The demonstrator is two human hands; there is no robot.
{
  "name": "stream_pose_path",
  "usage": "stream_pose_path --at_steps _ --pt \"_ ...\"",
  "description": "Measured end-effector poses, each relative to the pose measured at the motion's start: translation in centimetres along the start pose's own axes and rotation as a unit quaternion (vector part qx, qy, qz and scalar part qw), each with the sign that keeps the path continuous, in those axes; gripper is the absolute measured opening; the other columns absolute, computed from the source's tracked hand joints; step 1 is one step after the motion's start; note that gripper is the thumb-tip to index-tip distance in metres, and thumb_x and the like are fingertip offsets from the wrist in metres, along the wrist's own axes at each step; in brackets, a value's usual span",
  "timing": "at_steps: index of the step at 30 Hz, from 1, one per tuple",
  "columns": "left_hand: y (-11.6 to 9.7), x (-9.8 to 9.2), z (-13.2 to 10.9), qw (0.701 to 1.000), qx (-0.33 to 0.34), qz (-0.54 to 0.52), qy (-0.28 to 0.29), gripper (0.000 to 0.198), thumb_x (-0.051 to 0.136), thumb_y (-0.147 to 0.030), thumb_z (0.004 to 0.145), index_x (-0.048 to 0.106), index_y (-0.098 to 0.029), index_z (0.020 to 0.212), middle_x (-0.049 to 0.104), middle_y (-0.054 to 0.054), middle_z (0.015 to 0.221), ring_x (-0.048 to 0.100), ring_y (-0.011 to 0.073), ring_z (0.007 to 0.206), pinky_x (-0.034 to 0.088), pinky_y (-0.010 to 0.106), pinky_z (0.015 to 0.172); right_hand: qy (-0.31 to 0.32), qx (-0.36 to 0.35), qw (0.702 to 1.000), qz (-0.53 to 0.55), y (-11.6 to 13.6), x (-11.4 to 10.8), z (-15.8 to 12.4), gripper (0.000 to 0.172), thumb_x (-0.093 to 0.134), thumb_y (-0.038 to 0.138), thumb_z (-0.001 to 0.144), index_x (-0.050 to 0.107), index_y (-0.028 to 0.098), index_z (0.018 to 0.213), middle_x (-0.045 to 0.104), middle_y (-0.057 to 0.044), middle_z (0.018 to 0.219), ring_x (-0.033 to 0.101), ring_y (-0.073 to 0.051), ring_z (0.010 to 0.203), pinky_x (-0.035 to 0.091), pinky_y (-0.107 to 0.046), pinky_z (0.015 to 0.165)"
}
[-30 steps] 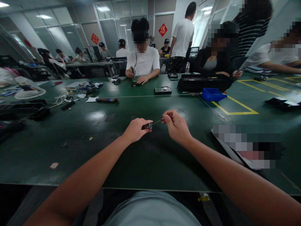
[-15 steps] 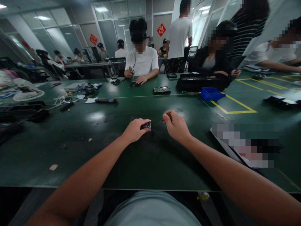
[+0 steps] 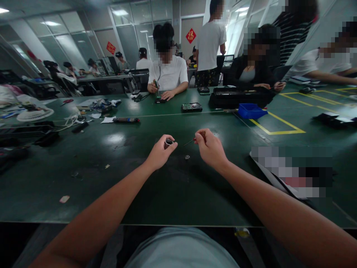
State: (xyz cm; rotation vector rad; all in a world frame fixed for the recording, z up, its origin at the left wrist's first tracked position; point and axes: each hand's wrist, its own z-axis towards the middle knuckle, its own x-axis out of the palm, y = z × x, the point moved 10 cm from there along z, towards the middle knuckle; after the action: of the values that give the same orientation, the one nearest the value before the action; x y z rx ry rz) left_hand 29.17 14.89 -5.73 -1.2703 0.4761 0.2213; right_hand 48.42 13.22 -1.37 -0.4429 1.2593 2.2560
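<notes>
My left hand point(image 3: 161, 152) is wrapped round a dark cylinder point(image 3: 168, 143), whose open round end with a bright rim faces up. To the right, my right hand point(image 3: 210, 149) grips a thin screwdriver point(image 3: 190, 142) by its handle, the shaft pointing left toward the cylinder without touching it. A small metallic part point(image 3: 187, 157) lies on the green table point(image 3: 173, 201) between my hands, slightly nearer to me.
Ahead are a green circuit board device point(image 3: 192, 107), a blue tray point(image 3: 251, 111) and a long black housing point(image 3: 241, 97). A pen-like tool point(image 3: 126, 120) lies left. A person point(image 3: 167, 72) works opposite. Papers point(image 3: 290, 175) lie right.
My left hand has tilted the cylinder's open end upward and drawn it slightly left. The small metallic part now shows separately on the table. My right hand has shifted slightly.
</notes>
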Motion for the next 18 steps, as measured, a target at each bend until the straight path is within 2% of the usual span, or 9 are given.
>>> stream_pose_path --at_steps 3,8,11,15,18 --pt "-2.0 1.0 -0.5 0.993 0.033 0.104 0.038 0.030 0.058 -0.047 0.091 0.061 -0.020 0.104 0.063 0.003 0.090 0.058 0.0179 0.077 0.045 0.032 0.071 -0.002 -0.001 1.000 0.001 0.1 -0.1 0.0 0.020 0.042 0.036 0.098 0.056 0.021 0.096 0.069 -0.006 0.081 0.067 -0.023 0.077 0.045 -0.035 0.070" --pt "-3.6 4.6 -1.1 0.956 0.111 0.228 0.149 0.028 0.053 -0.036 0.094 0.064 -0.022 0.116 0.066 0.005 0.111 0.061 0.0213 0.099 0.047 0.035 0.086 -0.001 -0.004 1.000 -0.003 0.4 -0.2 0.0 0.020 0.042 0.035 0.098 0.056 0.021 0.097 0.069 -0.006 0.082 0.067 -0.022 0.076 0.045 -0.034 0.069" --pt "-3.2 6.3 -1.0 0.922 0.125 0.315 0.188 0.032 0.049 -0.037 0.095 0.064 -0.025 0.121 0.066 0.006 0.110 0.063 0.0224 0.097 0.049 0.034 0.080 -0.004 -0.004 1.000 -0.002 0.3 -0.3 0.0 0.019 0.042 0.034 0.098 0.055 0.022 0.097 0.069 -0.005 0.081 0.067 -0.022 0.076 0.045 -0.034 0.069" --pt "-2.7 7.7 -0.7 0.880 0.120 0.403 0.218 0.034 0.050 -0.042 0.094 0.066 -0.027 0.121 0.065 0.008 0.109 0.064 0.0254 0.094 0.049 0.034 0.072 -0.007 -0.007 1.000 -0.002 0.4 -0.3 0.1 0.017 0.043 0.033 0.098 0.055 0.022 0.096 0.069 -0.004 0.081 0.067 -0.021 0.076 0.045 -0.033 0.069" --pt "-2.9 8.1 -0.6 0.871 0.123 0.421 0.222 0.033 0.050 -0.042 0.094 0.068 -0.026 0.117 0.066 0.008 0.106 0.064 0.0251 0.091 0.048 0.033 0.070 0.000 -0.012 1.000 -0.001 0.5 -0.2 0.1 0.017 0.042 0.033 0.099 0.055 0.022 0.097 0.069 -0.004 0.081 0.067 -0.021 0.076 0.045 -0.033 0.068"
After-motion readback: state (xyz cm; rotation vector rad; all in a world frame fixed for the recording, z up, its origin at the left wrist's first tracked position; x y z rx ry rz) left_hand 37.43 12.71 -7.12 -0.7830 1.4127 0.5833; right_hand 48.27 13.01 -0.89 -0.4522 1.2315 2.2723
